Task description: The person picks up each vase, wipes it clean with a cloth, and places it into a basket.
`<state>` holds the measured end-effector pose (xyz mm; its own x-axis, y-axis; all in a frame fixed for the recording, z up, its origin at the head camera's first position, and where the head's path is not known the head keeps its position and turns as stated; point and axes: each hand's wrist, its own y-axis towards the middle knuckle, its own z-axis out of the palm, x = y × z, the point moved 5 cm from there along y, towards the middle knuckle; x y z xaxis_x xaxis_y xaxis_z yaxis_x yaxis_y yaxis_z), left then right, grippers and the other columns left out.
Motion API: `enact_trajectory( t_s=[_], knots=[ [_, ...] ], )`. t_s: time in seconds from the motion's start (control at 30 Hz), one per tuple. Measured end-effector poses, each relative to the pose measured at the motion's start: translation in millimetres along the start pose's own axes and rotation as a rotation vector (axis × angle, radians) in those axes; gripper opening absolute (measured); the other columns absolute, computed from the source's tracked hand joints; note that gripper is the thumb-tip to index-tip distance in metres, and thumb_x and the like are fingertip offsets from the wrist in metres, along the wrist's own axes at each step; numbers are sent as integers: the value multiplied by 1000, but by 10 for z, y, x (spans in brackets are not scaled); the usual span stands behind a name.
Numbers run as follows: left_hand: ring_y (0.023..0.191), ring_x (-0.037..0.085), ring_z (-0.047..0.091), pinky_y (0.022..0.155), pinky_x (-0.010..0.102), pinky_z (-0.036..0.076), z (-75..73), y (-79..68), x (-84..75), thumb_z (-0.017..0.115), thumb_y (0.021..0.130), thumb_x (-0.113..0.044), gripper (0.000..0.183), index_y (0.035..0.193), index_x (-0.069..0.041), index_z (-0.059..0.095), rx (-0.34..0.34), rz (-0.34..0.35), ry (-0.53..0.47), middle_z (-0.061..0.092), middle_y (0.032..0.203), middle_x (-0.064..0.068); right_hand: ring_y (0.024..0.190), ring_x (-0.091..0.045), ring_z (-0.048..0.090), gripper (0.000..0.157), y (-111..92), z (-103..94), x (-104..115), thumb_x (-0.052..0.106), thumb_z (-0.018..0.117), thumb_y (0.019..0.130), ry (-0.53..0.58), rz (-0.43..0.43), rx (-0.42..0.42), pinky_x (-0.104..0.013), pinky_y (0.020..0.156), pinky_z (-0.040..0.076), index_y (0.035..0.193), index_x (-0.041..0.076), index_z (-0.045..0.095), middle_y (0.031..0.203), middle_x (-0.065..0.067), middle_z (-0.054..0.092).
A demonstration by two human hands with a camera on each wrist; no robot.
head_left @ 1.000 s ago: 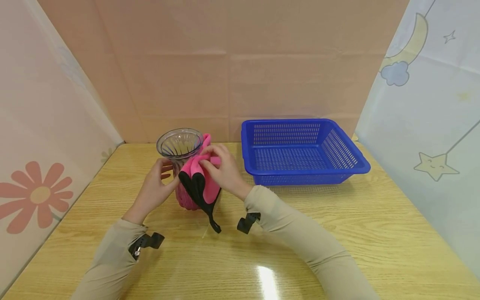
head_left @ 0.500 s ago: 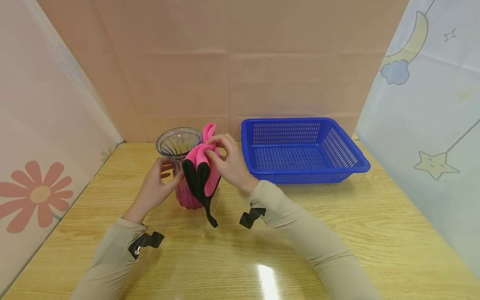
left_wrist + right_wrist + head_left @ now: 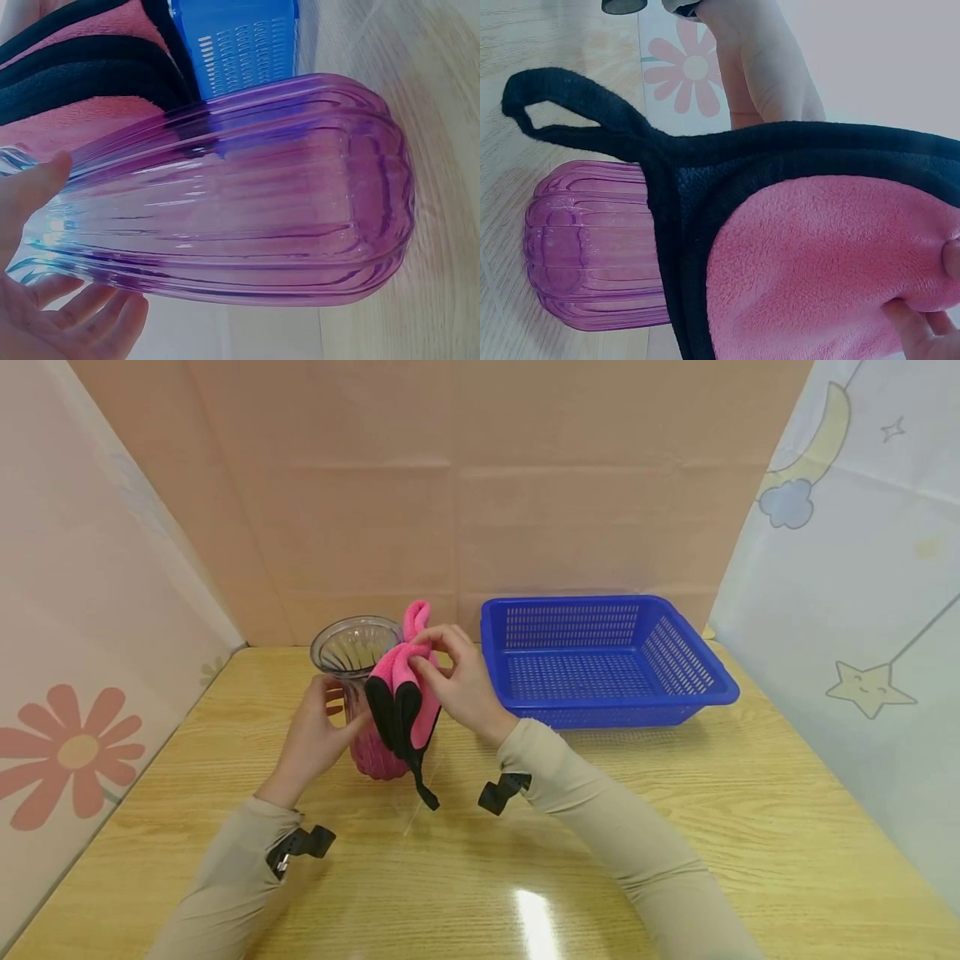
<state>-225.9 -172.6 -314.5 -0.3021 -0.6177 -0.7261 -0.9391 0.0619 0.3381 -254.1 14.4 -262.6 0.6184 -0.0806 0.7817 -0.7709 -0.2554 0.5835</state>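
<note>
A ribbed glass vase (image 3: 377,758), clear at its flared rim and pink-purple toward the base, stands upright on the table. My left hand (image 3: 311,739) grips it below the rim; in the left wrist view the thumb lies on one side of the narrow neck and the fingers on the other. My right hand (image 3: 467,687) pinches a pink plush cloth (image 3: 388,665) with black edging, gathered into folds against the vase's right side. The cloth's black hanging loop (image 3: 562,101) dangles at its lower corner. In the head view the cloth covers part of the vase.
A blue plastic basket (image 3: 615,702) with slotted walls stands at the back right of the wooden table (image 3: 450,877). Behind it rises a peach backdrop (image 3: 375,510), and printed sheets hang on both sides. A thin pale strand (image 3: 411,820) lies in front of the vase.
My right hand has moved up and slightly right, raising the cloth along the vase's side toward its rim. The left hand stays on the vase, which has hardly moved.
</note>
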Motion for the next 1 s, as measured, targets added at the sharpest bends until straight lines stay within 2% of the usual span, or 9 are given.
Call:
enact_trajectory(
  t_s=[0.2, 0.5, 0.83, 1.0],
  knots=[
    [116, 45, 50, 96, 58, 46, -28, 6, 19, 66, 84, -7, 59, 131, 4, 33, 25, 36, -16, 46, 126, 26, 105, -28, 58, 18, -3, 22, -6, 0, 61, 86, 12, 4, 9, -29, 76, 59, 104, -2, 57, 106, -18, 53],
    [120, 47, 46, 98, 59, 42, -62, 10, 35, 65, 86, -8, 60, 133, 4, 31, 90, 36, -51, 44, 127, 27, 106, -28, 58, 18, -31, 59, -33, -1, 61, 86, -1, 20, 29, -29, 78, 58, 104, -2, 57, 107, -17, 51],
    [122, 49, 45, 99, 59, 42, -65, 16, 40, 62, 86, -2, 65, 139, 2, 25, 129, 60, -67, 41, 133, 29, 106, -26, 59, 19, -90, 113, -114, 2, 62, 86, -58, 63, 62, -31, 80, 58, 104, 0, 58, 104, -16, 53],
    [122, 50, 44, 99, 58, 41, -61, 32, 40, 62, 87, -3, 67, 142, 0, 23, 148, 75, -70, 40, 135, 29, 106, -28, 58, 18, -116, 154, -161, 3, 63, 86, -75, 68, 82, -31, 82, 58, 104, 0, 59, 108, -17, 53]
  ],
)
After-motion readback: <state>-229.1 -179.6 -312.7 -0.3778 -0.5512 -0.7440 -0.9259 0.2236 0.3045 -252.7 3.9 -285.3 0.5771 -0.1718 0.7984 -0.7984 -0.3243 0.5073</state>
